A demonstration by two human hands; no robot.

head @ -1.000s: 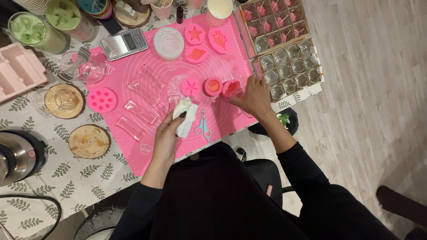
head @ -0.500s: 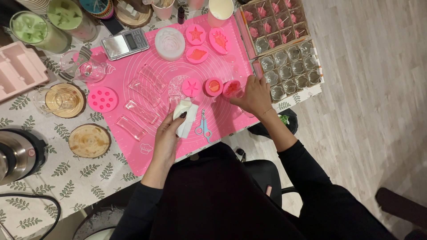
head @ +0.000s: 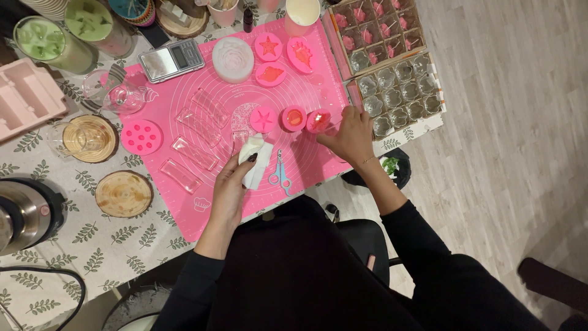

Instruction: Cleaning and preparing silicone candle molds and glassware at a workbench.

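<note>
Pink silicone mat (head: pixel 202 202) in the middle of the frame, with both hands working over small round moulds.

The right hand (head: pixel 350 136), right of centre, is reaching to a small round pink mould (head: pixel 318 119) holding red wax; its fingers are pinched at the mould's rim, though what they are gripping is too small to tell. The left hand (head: pixel 231 187), lower centre, is resting on the mat, its fingers closed around a crumpled white cloth (head: pixel 255 160). A pair of small scissors (head: pixel 281 175) is lying just beside the cloth, and a 2nd round mould (head: pixel 293 118) is sitting just left of the 1st. The step looks like tending the wax in the mould; the next move likely calls for a light, steady touch so nothing is tipping or smearing. A cardboard tray of glass cups (head: pixel 401 92) is sitting at the upper right, on the counter's edge.
</note>
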